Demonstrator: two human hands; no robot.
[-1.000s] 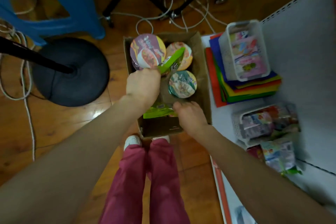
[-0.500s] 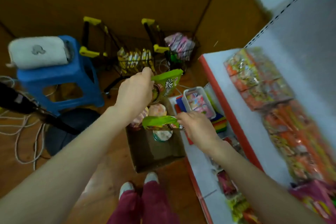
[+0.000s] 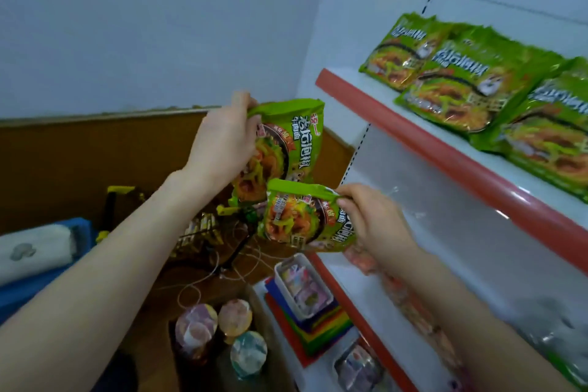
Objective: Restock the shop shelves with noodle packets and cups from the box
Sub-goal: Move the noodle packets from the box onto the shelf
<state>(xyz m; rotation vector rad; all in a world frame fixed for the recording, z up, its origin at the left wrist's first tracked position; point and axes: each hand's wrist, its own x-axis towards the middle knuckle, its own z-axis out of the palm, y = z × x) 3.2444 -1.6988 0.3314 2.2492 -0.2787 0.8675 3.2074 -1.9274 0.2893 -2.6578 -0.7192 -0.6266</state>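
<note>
Fingers (image 3: 246,104) of the left hand (image 3: 222,143) and right hand (image 3: 375,219) are pinching noodle packets (image 3: 299,140) by their seams, ready for the shelf (image 3: 445,159).

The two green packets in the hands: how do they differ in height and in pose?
The left packet is held higher than the right packet. The left packet hangs nearly upright from the left hand; the right packet tilts, pinched at its top edge by the right hand. The right packet overlaps the left packet's lower end. Both show the same green design.
</note>
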